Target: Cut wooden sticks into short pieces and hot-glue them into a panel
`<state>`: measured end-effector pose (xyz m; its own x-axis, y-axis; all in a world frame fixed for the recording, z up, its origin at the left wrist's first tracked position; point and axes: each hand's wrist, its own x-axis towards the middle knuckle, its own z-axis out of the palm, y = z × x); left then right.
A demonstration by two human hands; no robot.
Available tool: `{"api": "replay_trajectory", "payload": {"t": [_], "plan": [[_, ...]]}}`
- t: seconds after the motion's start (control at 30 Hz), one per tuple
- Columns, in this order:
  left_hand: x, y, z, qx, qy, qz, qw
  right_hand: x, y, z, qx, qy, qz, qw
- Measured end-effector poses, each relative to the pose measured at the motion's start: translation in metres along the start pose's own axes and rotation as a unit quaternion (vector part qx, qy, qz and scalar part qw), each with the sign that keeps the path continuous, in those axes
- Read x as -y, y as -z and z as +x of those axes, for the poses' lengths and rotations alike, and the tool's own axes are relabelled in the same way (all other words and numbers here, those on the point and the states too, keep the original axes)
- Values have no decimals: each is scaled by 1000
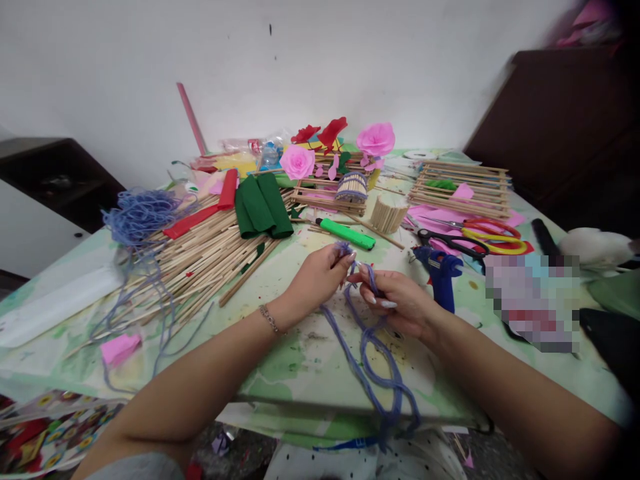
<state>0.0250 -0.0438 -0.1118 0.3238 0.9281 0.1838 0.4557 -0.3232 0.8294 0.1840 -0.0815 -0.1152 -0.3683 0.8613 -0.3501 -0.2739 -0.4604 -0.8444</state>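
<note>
Over the middle of the table, my left hand [327, 272] pinches a bunched end of blue-violet yarn [380, 380]. Close beside it on the right, my right hand [397, 297] has its fingers closed round another stretch of the same yarn. Long loops of it hang from between my hands, across the tabletop and over the front edge. My fingertips hide how the strands cross. Just beyond my hands lies a green box cutter [347, 233]. A blue glue gun [440, 270] stands to the right of my right hand.
Thin wooden sticks [200, 273], folded green paper [263, 207] and a yarn heap [143, 215] cover the left side. Paper flowers [297, 161], a stick cylinder [389, 213] and a stick rack [460, 190] are behind. Black-handled scissors [453, 245] lie right, near a pixelated patch.
</note>
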Motion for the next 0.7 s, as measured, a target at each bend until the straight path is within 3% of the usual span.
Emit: {"api": "replay_trajectory", "payload": {"t": [0.13,0.33,0.5,0.57,0.7], "plan": [[-4,4,-3,10,34,34,999,-2,-3,0,-47,29,-48,997],[1,2,-3,-2,65,-26,998,-4,-6,0,-75,52,-54,994],[6,-5,-1,-9,71,-128,989,-1,-6,0,-17,54,-37,998],[5,-6,-1,-15,75,-113,991,0,-7,0,4,42,-17,999],[4,-8,-1,-90,63,-72,991,-1,-6,3,23,19,37,999]]}}
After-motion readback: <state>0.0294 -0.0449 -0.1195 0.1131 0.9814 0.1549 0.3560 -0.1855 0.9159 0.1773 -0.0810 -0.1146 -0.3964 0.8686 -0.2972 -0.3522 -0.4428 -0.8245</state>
